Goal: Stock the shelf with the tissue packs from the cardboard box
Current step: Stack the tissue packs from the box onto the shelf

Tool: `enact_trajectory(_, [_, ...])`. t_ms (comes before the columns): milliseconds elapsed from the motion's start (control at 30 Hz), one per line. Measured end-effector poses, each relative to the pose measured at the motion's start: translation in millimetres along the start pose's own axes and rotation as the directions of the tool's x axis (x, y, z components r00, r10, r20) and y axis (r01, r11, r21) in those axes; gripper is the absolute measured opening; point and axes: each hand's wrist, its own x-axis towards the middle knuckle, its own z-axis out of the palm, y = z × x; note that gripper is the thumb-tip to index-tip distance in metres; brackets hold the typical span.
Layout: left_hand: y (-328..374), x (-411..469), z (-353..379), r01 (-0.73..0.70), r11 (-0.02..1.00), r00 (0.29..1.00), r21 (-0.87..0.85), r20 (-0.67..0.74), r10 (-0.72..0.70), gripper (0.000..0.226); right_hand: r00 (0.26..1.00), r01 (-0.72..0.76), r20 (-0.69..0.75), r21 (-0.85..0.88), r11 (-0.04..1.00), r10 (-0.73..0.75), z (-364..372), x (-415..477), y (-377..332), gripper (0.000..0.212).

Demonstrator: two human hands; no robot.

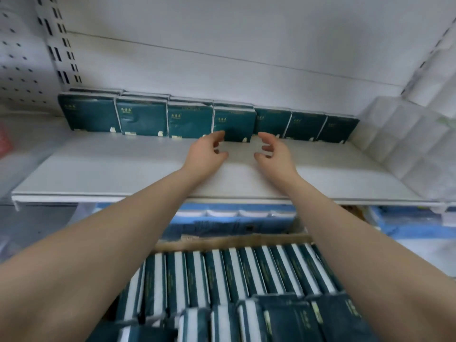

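Your left hand [207, 153] and right hand [275, 155], fingers loosely curled, both empty, near dark green tissue pack [234, 123] on white shelf [123, 169].

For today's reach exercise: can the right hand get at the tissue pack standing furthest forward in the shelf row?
Probably yes: the right hand is open just before that tissue pack, with only bare shelf between; the left hand is by its other corner.

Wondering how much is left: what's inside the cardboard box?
Dark green tissue packs stand on edge in rows in the cardboard box, a few lying on top. Forearms cover its sides; lower layers are hidden.
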Motion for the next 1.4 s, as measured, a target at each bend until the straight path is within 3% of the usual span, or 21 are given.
enact_trajectory(233, [51, -71, 10, -0.114, 0.987, 0.993, -0.109, 0.032, 0.118, 0.041, 0.999, 0.054, -0.005, -0.076, 0.996, -0.054, -64, -68, -11, 0.047])
enact_trajectory(367, [74, -109, 26, -0.103, 0.990, 0.969, -0.095, 0.217, 0.122, 0.035, 0.998, 0.035, 0.050, -0.114, 0.993, -0.030, -99, -118, -13, 0.042])
enact_trajectory(533, [102, -157, 51, -0.164, 0.986, 0.830, 0.014, 0.542, 0.130, 0.035, 0.985, -0.090, 0.126, -0.195, 0.977, 0.116, -133, -187, 8, 0.033])
enact_trajectory(700, [115, -193, 80, -0.285, 0.937, 0.714, 0.202, 0.697, 0.067, 0.043, 0.946, -0.198, 0.170, -0.368, 0.909, 0.275, -151, -244, 21, 0.028])
enact_trajectory(800, [113, -206, 97, -0.305, 0.911, 0.687, 0.278, 0.726, 0.008, 0.046, 0.935, -0.236, 0.135, -0.455, 0.859, 0.328, -157, -267, 28, 0.034])
enact_trajectory(1033, [123, -212, 126, -0.307, 0.898, 0.742, 0.314, 0.671, 0.019, 0.050, 0.903, -0.409, -0.122, -0.540, 0.736, 0.412, -185, -289, 41, 0.044])
enact_trajectory(1200, [138, -211, 155, -0.323, 0.903, 0.731, 0.283, 0.681, 0.049, 0.047, 0.771, -0.550, -0.087, -0.590, 0.592, 0.631, -198, -306, 52, 0.050])
enact_trajectory(1400, [138, -209, 174, -0.313, 0.900, 0.733, 0.303, 0.679, 0.027, 0.044, 0.681, -0.683, -0.065, -0.414, 0.602, 0.729, -195, -310, 58, 0.026])
